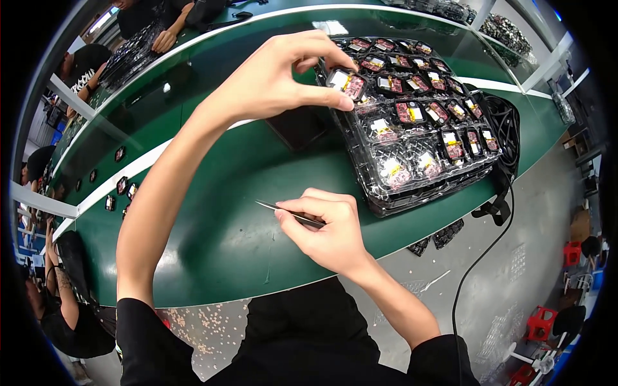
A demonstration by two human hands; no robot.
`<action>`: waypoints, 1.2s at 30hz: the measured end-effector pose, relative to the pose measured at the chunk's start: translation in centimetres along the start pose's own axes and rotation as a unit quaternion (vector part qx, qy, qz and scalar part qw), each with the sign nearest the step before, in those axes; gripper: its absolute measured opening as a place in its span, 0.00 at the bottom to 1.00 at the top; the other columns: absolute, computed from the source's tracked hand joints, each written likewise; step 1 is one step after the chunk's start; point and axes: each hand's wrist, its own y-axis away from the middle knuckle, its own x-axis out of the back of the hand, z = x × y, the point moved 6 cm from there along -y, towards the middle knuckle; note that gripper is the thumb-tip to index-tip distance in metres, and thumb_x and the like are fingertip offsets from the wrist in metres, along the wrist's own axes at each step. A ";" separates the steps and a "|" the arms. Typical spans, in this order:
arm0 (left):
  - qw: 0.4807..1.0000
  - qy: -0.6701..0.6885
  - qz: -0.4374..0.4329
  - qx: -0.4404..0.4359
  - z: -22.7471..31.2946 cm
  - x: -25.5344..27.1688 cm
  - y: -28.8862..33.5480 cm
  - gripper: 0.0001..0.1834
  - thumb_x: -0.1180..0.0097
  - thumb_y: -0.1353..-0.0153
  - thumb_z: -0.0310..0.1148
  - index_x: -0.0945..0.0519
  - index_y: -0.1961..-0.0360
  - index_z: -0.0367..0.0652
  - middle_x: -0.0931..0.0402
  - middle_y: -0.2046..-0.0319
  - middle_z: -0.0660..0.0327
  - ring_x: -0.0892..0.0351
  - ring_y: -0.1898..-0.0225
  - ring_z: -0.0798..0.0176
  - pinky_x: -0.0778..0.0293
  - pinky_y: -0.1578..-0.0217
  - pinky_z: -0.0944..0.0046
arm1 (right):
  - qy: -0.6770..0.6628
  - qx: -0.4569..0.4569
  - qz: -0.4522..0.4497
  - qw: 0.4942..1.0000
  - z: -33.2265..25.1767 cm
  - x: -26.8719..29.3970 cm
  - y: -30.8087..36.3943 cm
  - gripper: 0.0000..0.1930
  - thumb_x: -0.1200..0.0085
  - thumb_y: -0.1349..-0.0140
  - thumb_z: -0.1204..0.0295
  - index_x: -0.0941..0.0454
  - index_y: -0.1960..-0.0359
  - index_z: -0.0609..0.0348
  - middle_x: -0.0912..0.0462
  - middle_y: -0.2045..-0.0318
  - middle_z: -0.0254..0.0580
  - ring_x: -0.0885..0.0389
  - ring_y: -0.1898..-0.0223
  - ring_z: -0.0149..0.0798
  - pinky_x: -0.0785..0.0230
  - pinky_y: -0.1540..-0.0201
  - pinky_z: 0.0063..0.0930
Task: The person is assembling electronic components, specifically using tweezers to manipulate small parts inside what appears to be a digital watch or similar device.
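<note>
My left hand (290, 77) reaches over the far left corner of a clear plastic tray (380, 193). Its thumb and fingers are at opposite edges of a small black-cased electronic module (346, 85) with a red circuit board and a silvery part. Rows of similar modules (453, 145) fill much of the tray, which lies on top of other trays. In front of the tray's left side, my right hand (328, 228) grips dark tweezers (296, 215) above the green tabletop (219, 257). The tweezers point left, their tips touching nothing.
Several small black modules (122, 185) lie at the left of the table, near a white rail. A black cable (505, 128) is bundled beside the trays and hangs past the table edge. A dark flat box (296, 128) sits under my left arm. Other people work across and left.
</note>
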 end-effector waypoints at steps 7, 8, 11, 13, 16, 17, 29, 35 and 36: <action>0.992 -0.006 -0.124 -0.014 -1.7 -0.8 -1.9 0.32 0.22 0.37 0.39 0.14 0.31 0.51 0.16 0.44 0.63 0.20 0.47 0.65 0.25 0.48 0.63 | -0.015 -0.011 -0.004 1.000 0.0 -0.8 0.0 0.07 0.29 0.36 0.81 0.06 0.57 0.67 0.16 0.77 0.36 0.24 0.78 0.22 0.38 0.75 0.22; 0.995 -0.002 -0.091 -0.030 -1.2 -0.1 -1.3 0.32 0.25 0.36 0.37 0.16 0.29 0.51 0.16 0.41 0.64 0.20 0.47 0.65 0.25 0.48 0.62 | -0.013 -0.001 0.001 1.000 -0.1 -0.7 -0.1 0.07 0.29 0.36 0.81 0.06 0.57 0.67 0.16 0.77 0.35 0.26 0.78 0.22 0.40 0.76 0.22; 0.999 -0.026 -0.023 -0.006 -1.1 3.1 2.5 0.29 0.31 0.31 0.32 0.17 0.29 0.50 0.17 0.33 0.66 0.19 0.47 0.65 0.24 0.47 0.61 | 0.008 -0.003 -0.008 1.000 -0.2 -0.4 0.1 0.07 0.29 0.36 0.81 0.07 0.57 0.67 0.16 0.76 0.37 0.24 0.78 0.23 0.36 0.76 0.23; 0.997 -0.058 -0.008 0.051 -3.4 5.4 6.1 0.27 0.32 0.30 0.32 0.17 0.30 0.49 0.17 0.33 0.66 0.19 0.46 0.65 0.23 0.47 0.60 | 0.036 0.007 0.003 0.999 -0.5 0.2 0.1 0.07 0.29 0.37 0.82 0.07 0.57 0.67 0.17 0.77 0.35 0.25 0.79 0.22 0.37 0.76 0.23; 0.945 -0.269 -0.044 0.179 -9.7 10.5 14.8 0.25 0.33 0.29 0.35 0.18 0.31 0.51 0.19 0.35 0.57 0.18 0.39 0.53 0.22 0.37 0.53 | 0.045 -0.001 -0.004 0.999 -0.2 0.0 0.2 0.07 0.29 0.37 0.82 0.06 0.58 0.67 0.19 0.78 0.34 0.26 0.79 0.22 0.39 0.76 0.22; 0.905 -0.316 -0.058 0.280 -12.3 13.0 19.1 0.28 0.32 0.29 0.39 0.20 0.29 0.52 0.21 0.33 0.53 0.21 0.33 0.46 0.26 0.30 0.48 | 0.042 0.000 -0.010 0.999 -0.2 -0.4 0.2 0.06 0.29 0.37 0.82 0.06 0.59 0.67 0.20 0.79 0.33 0.26 0.79 0.21 0.40 0.76 0.22; 0.820 -0.328 0.117 0.454 -18.1 19.5 35.6 0.22 0.29 0.32 0.33 0.16 0.41 0.33 0.13 0.50 0.43 0.12 0.48 0.43 0.19 0.43 0.50 | 0.036 -0.043 -0.018 0.998 0.0 -1.0 0.1 0.06 0.28 0.37 0.81 0.06 0.58 0.67 0.23 0.79 0.30 0.31 0.78 0.19 0.45 0.76 0.22; 0.965 -0.056 0.032 0.254 -6.6 7.5 25.0 0.39 0.23 0.40 0.30 0.22 0.27 0.43 0.11 0.46 0.56 0.12 0.46 0.60 0.17 0.47 0.60 | 0.029 -0.048 0.011 0.998 1.1 -0.5 0.2 0.06 0.29 0.34 0.83 0.07 0.57 0.69 0.25 0.77 0.26 0.34 0.77 0.16 0.48 0.76 0.18; 0.973 -0.032 -0.015 0.230 -4.4 4.8 24.2 0.41 0.22 0.41 0.30 0.22 0.26 0.45 0.11 0.46 0.57 0.12 0.46 0.59 0.18 0.43 0.58 | 0.014 -0.055 0.010 0.998 1.2 -0.5 0.2 0.06 0.29 0.34 0.83 0.07 0.57 0.70 0.25 0.76 0.25 0.35 0.76 0.15 0.48 0.76 0.17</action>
